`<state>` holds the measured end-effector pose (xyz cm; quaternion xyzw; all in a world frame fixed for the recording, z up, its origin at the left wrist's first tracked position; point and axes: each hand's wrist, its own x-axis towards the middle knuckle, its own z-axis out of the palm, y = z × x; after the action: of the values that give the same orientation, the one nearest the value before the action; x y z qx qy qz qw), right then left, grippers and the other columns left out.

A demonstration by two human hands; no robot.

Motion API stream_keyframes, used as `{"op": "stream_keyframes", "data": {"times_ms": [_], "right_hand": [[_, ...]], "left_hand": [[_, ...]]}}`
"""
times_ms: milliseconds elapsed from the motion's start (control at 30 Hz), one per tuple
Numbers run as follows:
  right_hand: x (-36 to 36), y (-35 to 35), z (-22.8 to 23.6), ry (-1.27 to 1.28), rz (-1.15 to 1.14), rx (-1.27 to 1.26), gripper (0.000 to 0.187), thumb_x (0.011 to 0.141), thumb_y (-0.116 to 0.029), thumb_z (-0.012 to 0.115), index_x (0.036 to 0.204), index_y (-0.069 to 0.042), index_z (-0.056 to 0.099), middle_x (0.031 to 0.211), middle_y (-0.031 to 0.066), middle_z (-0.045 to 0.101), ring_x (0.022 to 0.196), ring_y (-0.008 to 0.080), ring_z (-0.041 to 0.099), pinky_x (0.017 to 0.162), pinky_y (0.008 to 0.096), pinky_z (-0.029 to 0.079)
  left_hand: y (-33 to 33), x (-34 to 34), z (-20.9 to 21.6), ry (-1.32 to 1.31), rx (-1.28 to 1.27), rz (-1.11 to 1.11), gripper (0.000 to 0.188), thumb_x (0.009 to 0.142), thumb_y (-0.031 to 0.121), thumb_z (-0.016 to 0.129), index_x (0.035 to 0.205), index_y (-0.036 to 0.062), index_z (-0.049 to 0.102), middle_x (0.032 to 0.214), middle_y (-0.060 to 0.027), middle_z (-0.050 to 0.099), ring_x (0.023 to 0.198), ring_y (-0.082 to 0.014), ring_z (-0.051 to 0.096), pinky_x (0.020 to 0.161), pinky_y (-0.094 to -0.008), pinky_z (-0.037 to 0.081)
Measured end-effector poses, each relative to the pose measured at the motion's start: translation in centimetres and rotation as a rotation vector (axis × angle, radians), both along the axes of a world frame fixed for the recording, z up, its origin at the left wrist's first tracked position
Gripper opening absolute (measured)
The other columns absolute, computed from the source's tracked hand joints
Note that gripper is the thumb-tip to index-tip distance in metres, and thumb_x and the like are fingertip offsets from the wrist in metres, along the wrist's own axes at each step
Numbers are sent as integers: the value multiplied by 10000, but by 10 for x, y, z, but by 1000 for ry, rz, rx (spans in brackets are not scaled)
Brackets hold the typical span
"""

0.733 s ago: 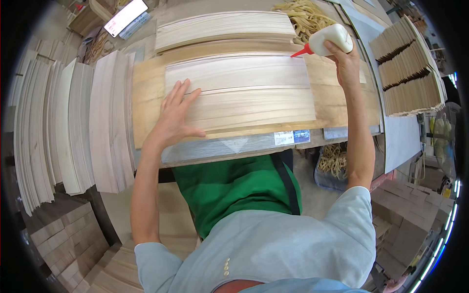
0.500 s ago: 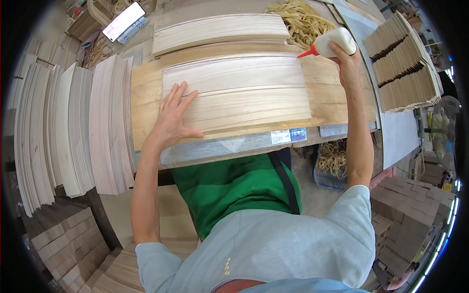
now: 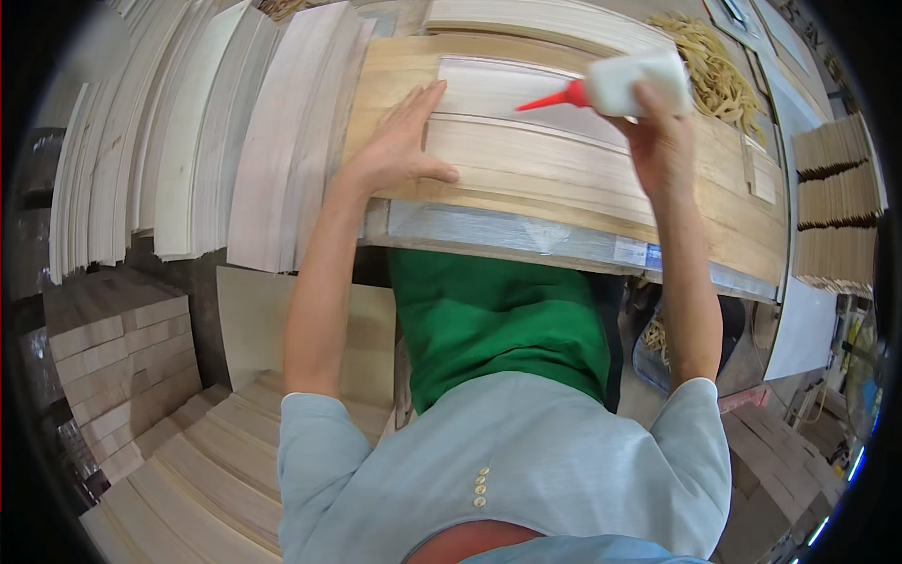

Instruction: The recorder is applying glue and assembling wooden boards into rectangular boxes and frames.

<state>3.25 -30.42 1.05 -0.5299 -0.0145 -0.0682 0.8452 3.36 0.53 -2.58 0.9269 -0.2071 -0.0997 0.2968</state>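
In my right hand [image 3: 660, 141] is a white squeeze bottle [image 3: 631, 85] with a red pointed nozzle [image 3: 550, 97]. My fingers are wrapped round the bottle, held tilted with the tip pointing left over the pale boards. Two thin wooden boards lie edge to edge, a front board [image 3: 540, 155] and a rear board [image 3: 474, 86], with a seam between them. Beneath them is a larger yellowish work board [image 3: 738, 211]. At the left end of the boards rests my left hand [image 3: 406, 141], fingers stretched out and thumb apart, touching the front board's end.
Stacked boards [image 3: 296, 122] stand close on the left, and another stack [image 3: 554, 23] lies behind. Yellowish bands [image 3: 719, 70] are heaped at the back right. Bundled thin wooden pieces [image 3: 832, 202] stand far right. A small wood strip [image 3: 759, 174] lies on the work board.
The bottle has moved left, from the boards' right end to over their middle. My left hand remains at their left end. The whole view has shifted.
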Motion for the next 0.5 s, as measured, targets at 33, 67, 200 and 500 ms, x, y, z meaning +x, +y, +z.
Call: {"op": "stream_keyframes", "data": {"times_ms": [33,67,200,500], "right_hand": [[4,22,-5,3,49,-22,395,816,-147,698,1137,10,531,1042,112,618,975,229,626,806,415,578],[7,41,-9,9,62,-22,383,808,-139,708,1122,4,541,1032,107,622,954,220,633,782,384,577],[18,86,-13,-31,65,-28,422,787,-119,729,1132,2,518,1039,109,614,956,212,628,791,357,573],[20,104,-24,-27,116,-100,526,776,-128,743,1187,18,449,1082,120,587,989,223,613,806,363,566]], "left_hand": [[1,-3,1,18,0,28,1157,540,330,838,1465,64,195,1510,-169,224,1415,-304,152,1153,-401,163],[1,-3,0,17,4,32,1157,540,330,838,1465,64,195,1510,-169,224,1415,-304,152,1153,-401,163],[2,-3,-5,7,-35,48,1187,524,324,844,1464,46,174,1503,-171,232,1407,-300,174,1154,-402,167],[3,-2,-9,17,-48,60,1195,519,303,854,1462,38,169,1494,-170,248,1400,-297,192,1154,-396,170]]}}
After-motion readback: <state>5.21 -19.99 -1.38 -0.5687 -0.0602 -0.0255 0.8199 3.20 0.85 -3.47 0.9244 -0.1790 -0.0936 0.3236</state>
